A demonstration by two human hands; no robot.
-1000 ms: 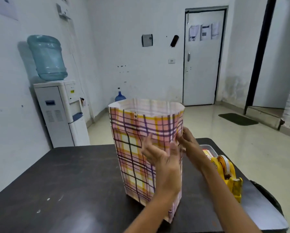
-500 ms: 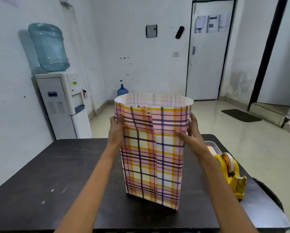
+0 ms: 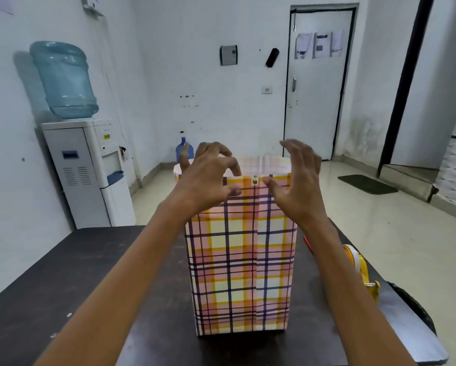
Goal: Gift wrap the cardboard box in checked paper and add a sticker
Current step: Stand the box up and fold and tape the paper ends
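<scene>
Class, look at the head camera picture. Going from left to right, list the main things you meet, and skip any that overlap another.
Water cooler → box in checked paper → yellow tape dispenser.

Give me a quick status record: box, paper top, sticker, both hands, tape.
wrapped box: upright on the table, front covered in checked paper
paper top: open, not folded down
sticker: small, on the front seam near the top edge
left hand: at the top edge, fingers bent, no clear grip
right hand: at the top edge, fingers spread, holding nothing
tape dispenser: yellow, on the table's right side
</scene>
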